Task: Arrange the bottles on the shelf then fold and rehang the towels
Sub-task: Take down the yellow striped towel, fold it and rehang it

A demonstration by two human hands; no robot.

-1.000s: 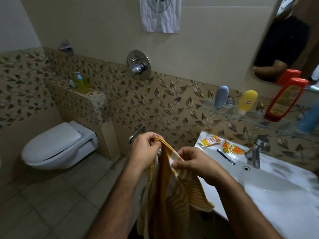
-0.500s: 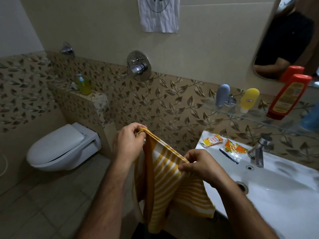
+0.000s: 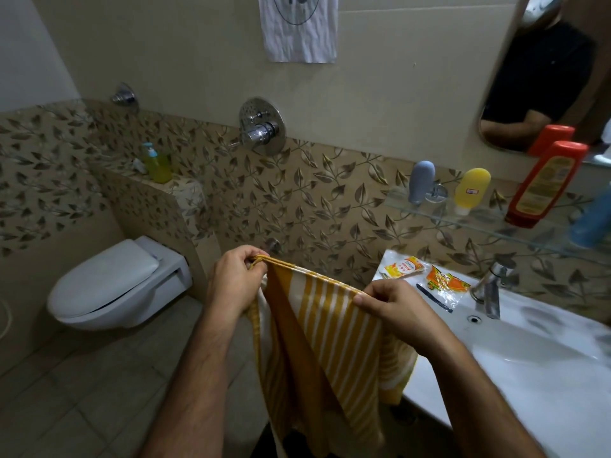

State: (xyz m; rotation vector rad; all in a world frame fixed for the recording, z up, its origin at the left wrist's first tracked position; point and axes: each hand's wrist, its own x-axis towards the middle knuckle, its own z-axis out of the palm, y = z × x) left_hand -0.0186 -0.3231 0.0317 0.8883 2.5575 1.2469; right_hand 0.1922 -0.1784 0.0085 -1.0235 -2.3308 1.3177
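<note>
The left hand [image 3: 235, 281] is clenched on one top corner of a yellow striped towel [image 3: 325, 342], the doubled edge pinched between thumb and curled fingers; the other end of that edge is pinched by the right hand [image 3: 395, 311], at about 4 o'clock from the left. The edge is held taut between the two hands, and the cloth is left hanging below them in folds, in front of the sink [image 3: 529, 352] rim. On the glass shelf [image 3: 479, 223], at 2 o'clock from the right hand, four bottles are seen in a row: a grey bottle [image 3: 420, 180], a yellow bottle [image 3: 471, 190], a red bottle [image 3: 545, 185] leaning left, and what seems to be a blue bottle [image 3: 591, 223], blurred at the frame edge. Sachets [image 3: 426, 276] are laid on the sink beside the tap [image 3: 492, 289]. A toilet [image 3: 112, 282] is seen at 9 o'clock from the left hand.
</note>
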